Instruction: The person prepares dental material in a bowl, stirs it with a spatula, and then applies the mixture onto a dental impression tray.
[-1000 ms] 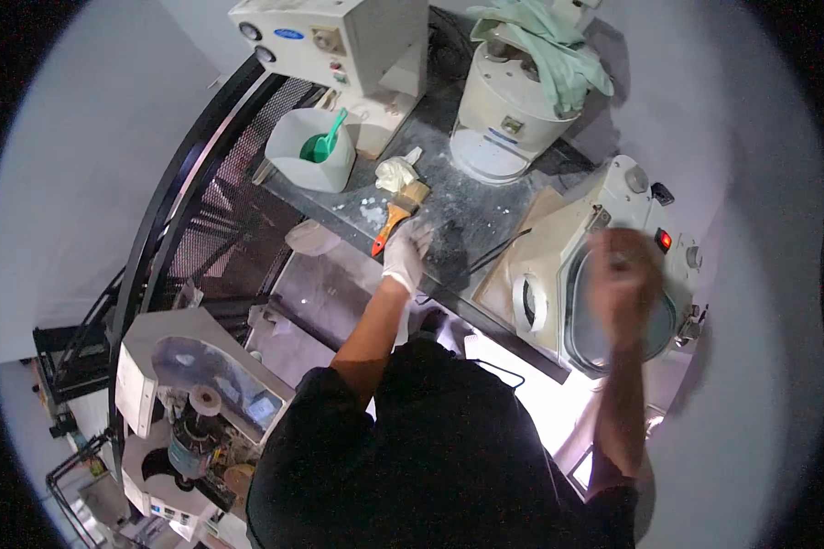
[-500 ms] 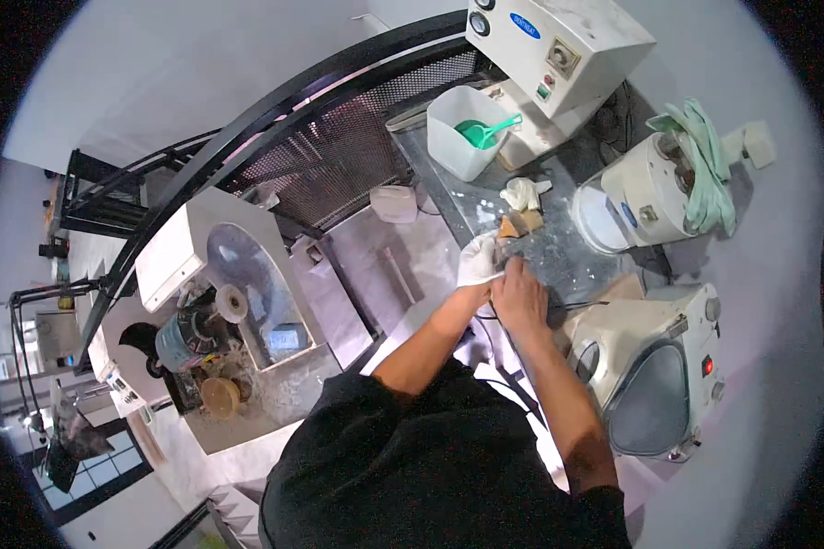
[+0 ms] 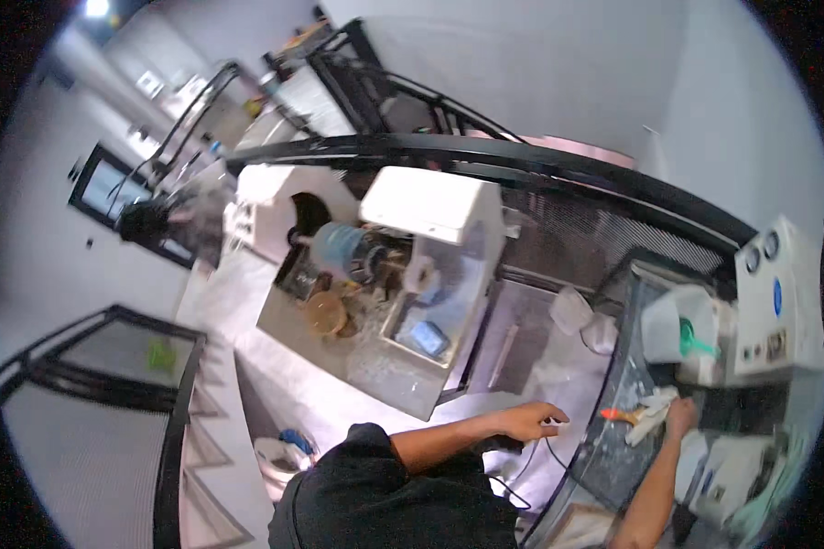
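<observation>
A black railing [image 3: 485,149] with a mesh panel curves across the upper middle of the view. Below it stands a workstation [image 3: 366,366] with a white hood [image 3: 430,203], a bluish motor [image 3: 341,252], a pale wheel [image 3: 422,274], a round brown bowl [image 3: 326,314] and a blue block [image 3: 428,338]. To the right runs a dark grey counter [image 3: 613,462], dusted with white specks. At its far end stands a white box-shaped machine [image 3: 758,316] with 2 round gauges. Just beside that machine sits a translucent white container [image 3: 659,328]. The person's left hand [image 3: 529,422] is bare and hangs left of the counter's edge, its fingers bent. The bare right hand [image 3: 680,417] is over the counter, touching a crumpled white cloth-like piece [image 3: 648,419]; whether its fingers are clamped on it cannot be told. The piece lies on the counter against an orange-handled brush [image 3: 621,416], partly covering it. A green scoop [image 3: 694,339] stands tilted in the container. Smallest is a white bit [image 3: 554,423] at the left hand's fingertips; whether they grip it cannot be told.
</observation>
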Motion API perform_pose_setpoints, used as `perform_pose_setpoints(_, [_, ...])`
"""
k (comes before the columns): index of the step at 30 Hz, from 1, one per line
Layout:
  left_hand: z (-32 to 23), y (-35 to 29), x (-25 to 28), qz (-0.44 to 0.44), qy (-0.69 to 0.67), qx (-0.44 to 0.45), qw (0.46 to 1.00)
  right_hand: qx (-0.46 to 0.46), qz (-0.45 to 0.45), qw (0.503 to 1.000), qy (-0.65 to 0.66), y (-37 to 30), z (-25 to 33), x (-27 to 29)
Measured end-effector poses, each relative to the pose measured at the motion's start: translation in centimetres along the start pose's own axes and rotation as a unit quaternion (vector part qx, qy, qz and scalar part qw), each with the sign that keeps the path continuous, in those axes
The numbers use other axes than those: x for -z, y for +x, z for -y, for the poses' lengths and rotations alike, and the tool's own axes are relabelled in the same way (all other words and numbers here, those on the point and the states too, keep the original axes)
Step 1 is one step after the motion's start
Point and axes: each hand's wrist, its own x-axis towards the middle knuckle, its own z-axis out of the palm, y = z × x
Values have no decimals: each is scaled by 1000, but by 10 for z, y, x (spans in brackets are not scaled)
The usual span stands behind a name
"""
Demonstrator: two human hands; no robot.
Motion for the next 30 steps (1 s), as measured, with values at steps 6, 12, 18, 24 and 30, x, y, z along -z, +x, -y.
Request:
perform_pose_setpoints(6, [15, -7, 36, -173, -83, 15, 981, 87, -45, 995, -25, 8, 6, -23])
perform_pose_setpoints(12, [11, 8, 18, -154, -139, 95, 974, 30, -136, 979, 148, 12, 78, 42])
perform_pose_setpoints(18, [-16, 84, -49, 12, -61, -46, 997, -55, -191, 870, 450, -122, 93, 261])
perform_pose_setpoints(24, [-28, 114, -44, -20, 106, -35, 993, -31, -150, 979, 131, -131, 134, 415])
perform_pose_setpoints(30, [1, 168, -94, -27, 150, -56, 987, -108, -290, 922, 234, -164, 68, 485])
